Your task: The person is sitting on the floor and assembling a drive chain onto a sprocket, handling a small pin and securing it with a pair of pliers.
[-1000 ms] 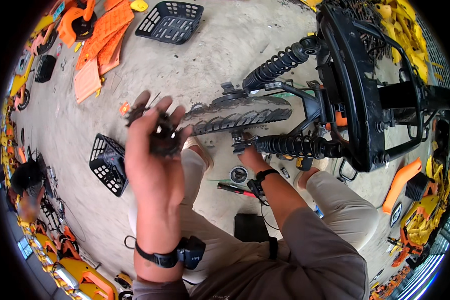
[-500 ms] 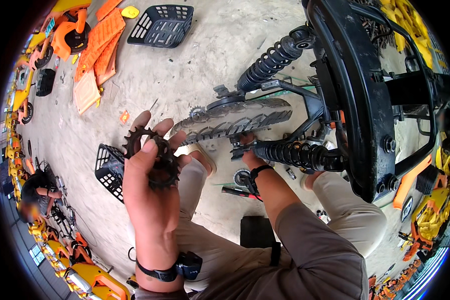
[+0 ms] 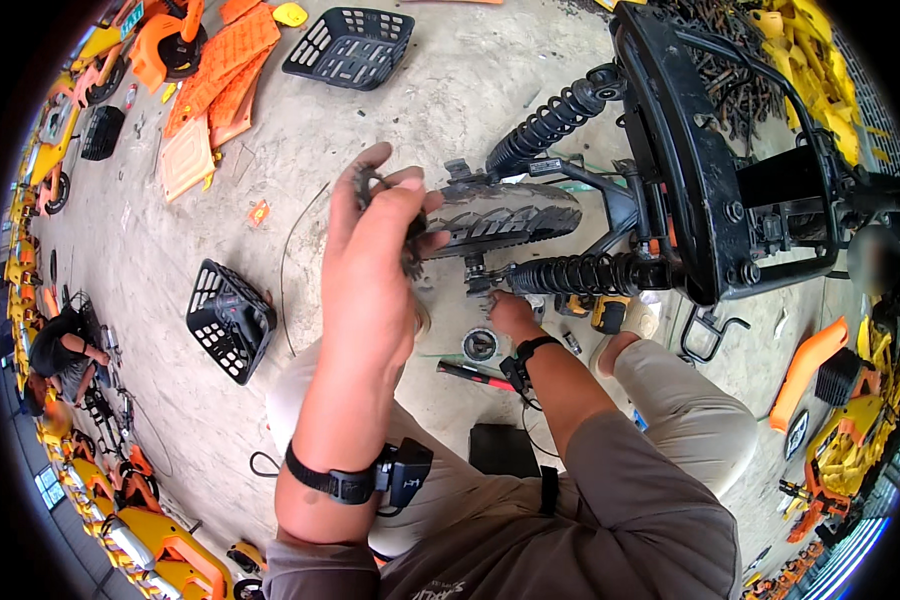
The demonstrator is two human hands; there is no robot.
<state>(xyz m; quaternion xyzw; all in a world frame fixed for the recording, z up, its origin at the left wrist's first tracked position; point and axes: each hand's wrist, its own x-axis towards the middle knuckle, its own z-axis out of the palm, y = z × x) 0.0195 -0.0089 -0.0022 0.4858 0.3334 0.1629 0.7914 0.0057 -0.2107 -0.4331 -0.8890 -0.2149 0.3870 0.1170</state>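
Observation:
My left hand (image 3: pixel 375 235) is raised left of the wheel, its fingers curled around dark toothed sprockets (image 3: pixel 412 262). The hand hides much of them, and they overlap the near end of the tyre. The wheel's knobbly black tyre (image 3: pixel 515 218) lies between two coil-spring shock absorbers (image 3: pixel 580 276) of a black vehicle frame (image 3: pixel 692 190). Low by the axle end (image 3: pixel 478 272), next to the nearer shock absorber, is my right hand (image 3: pixel 513 316) with bent fingers closed together. Whatever is between those fingertips is too small to make out.
On the floor below lie a round metal part (image 3: pixel 480 345), a red-and-black bar tool (image 3: pixel 475 375) and a yellow-and-black power tool (image 3: pixel 608 312). A black basket (image 3: pixel 232 320) holding a tool sits left; another basket (image 3: pixel 348 48) lies farther off. Orange panels (image 3: pixel 225 80) are stacked far left. A person (image 3: pixel 62 350) crouches at left.
My left hand has moved right and up toward the wheel, turning the sprockets more edge-on. My right hand has drawn slightly back from the axle end. The whole view has shifted a little.

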